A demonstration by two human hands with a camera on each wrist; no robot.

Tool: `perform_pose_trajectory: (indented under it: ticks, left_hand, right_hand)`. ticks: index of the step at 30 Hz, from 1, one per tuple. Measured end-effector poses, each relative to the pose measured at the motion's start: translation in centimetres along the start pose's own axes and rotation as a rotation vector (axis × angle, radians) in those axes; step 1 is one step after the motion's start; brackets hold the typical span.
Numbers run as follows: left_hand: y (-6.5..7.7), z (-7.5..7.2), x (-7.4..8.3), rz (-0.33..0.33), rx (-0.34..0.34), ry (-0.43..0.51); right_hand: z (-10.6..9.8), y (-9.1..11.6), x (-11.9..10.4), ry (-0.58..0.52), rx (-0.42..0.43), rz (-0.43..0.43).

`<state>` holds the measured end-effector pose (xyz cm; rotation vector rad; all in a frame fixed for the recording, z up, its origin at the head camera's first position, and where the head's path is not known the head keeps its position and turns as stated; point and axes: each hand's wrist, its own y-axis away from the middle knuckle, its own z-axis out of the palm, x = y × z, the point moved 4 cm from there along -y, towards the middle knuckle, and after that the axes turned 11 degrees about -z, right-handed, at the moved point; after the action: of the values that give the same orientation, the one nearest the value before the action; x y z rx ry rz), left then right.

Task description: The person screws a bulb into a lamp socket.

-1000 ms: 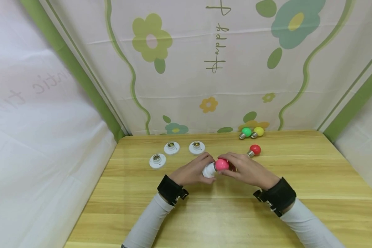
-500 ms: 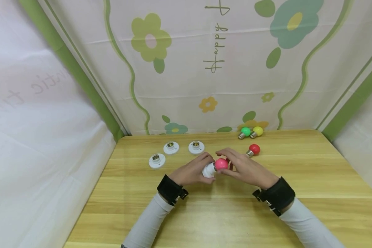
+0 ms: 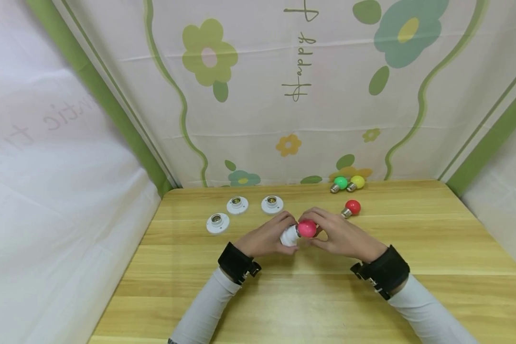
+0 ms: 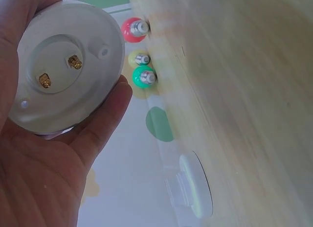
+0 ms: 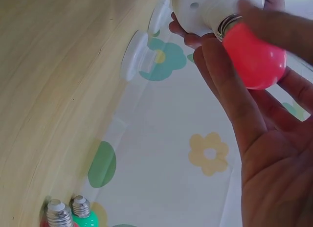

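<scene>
Above the pale wood-grained bench [image 3: 275, 306], grips a white lamp holder [image 3: 289, 236] in the left hand [image 3: 266, 236] and curls the right hand [image 3: 341, 234] around a pink bulb [image 3: 307, 228] at its mouth. From the left wrist, reveals brass contacts [image 4: 74, 62] on the holder's underside, hidden from the head view; from the right wrist, shows screw thread [image 5: 227, 27] between bulb and holder. Farther back, carries three more holders [image 3: 218, 223] leftward, plus a green bulb [image 3: 340, 182], yellow bulb [image 3: 358, 182] and red bulb [image 3: 353, 206] rightward. Behind, hangs white cloth [image 3: 249, 105] printed with flowers [image 3: 209, 56].

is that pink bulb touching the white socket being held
Touching. The right wrist view shows the pink bulb with its metal thread partly inside the white socket.
</scene>
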<state>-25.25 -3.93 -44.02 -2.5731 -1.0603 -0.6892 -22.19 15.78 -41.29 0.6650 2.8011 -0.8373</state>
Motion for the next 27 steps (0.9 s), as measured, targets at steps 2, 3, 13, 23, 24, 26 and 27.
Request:
perform_pose_trajectory:
  ticks: [2, 3, 13, 23, 24, 26, 27]
  left_hand:
    - [0.01, -0.03, 0.0, 0.001, 0.002, 0.004]
    - [0.03, -0.05, 0.01, 0.002, 0.004, 0.006]
    - [0.03, -0.07, 0.14, -0.011, -0.004, 0.005]
    - [0.04, -0.09, 0.16, -0.013, -0.008, 0.012]
    - [0.03, -0.1, 0.17, -0.012, -0.007, 0.011]
    - [0.04, -0.13, 0.23, -0.008, -0.006, 0.007]
    - [0.04, -0.15, 0.27, -0.007, -0.006, 0.005]
  right_hand:
    - [-0.02, -0.03, -0.02, 0.004, -0.003, 0.0]
    - [-0.03, -0.04, -0.04, 0.003, -0.002, 0.0]
    - [0.0, 0.16, -0.03, -0.005, -0.016, 0.044]
    - [0.09, 0.35, 0.19, -0.038, -0.041, 0.1]
    - [0.09, 0.34, 0.19, -0.037, -0.043, 0.104]
    - [0.1, 0.35, 0.25, -0.033, -0.049, 0.113]
    - [0.11, 0.36, 0.27, -0.029, -0.053, 0.117]
